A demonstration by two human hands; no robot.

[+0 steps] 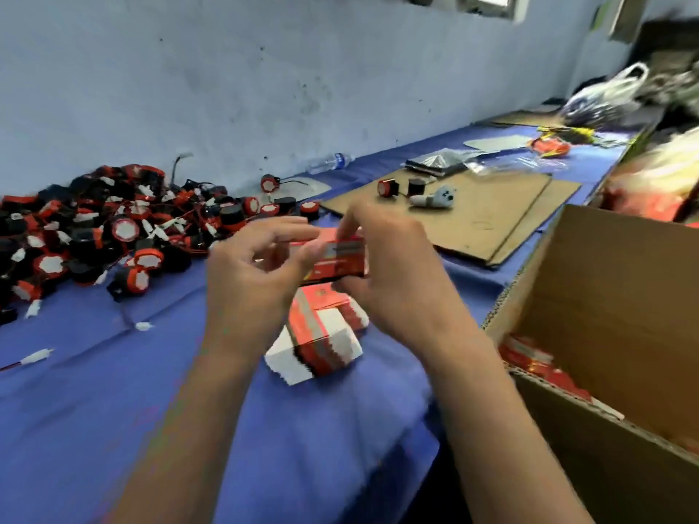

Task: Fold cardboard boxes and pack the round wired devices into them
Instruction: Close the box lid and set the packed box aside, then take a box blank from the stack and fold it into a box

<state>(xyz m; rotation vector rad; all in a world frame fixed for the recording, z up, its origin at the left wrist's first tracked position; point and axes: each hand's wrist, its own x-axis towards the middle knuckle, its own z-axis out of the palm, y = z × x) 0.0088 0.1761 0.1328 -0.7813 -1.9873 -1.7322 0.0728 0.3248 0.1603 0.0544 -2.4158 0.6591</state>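
A small red cardboard box [342, 255] is held above the blue table [113, 391]. My right hand [393, 274] grips its right end, fingers over the top and thumb beneath. My left hand [249, 274] pinches its left end with curled fingers. Below them lies a stack of flat red-and-white box blanks [321, 346]. A big heap of round black-and-red wired devices [94, 232] covers the table's left side. Two more devices [401, 187] stand on a cardboard sheet [472, 217] further back.
A large open brown carton [612, 334] at the right holds packed red boxes. A plastic bottle [329, 162] lies by the wall. A grey plug-like part [435, 196] sits on the sheet. Bags and clutter fill the far right end.
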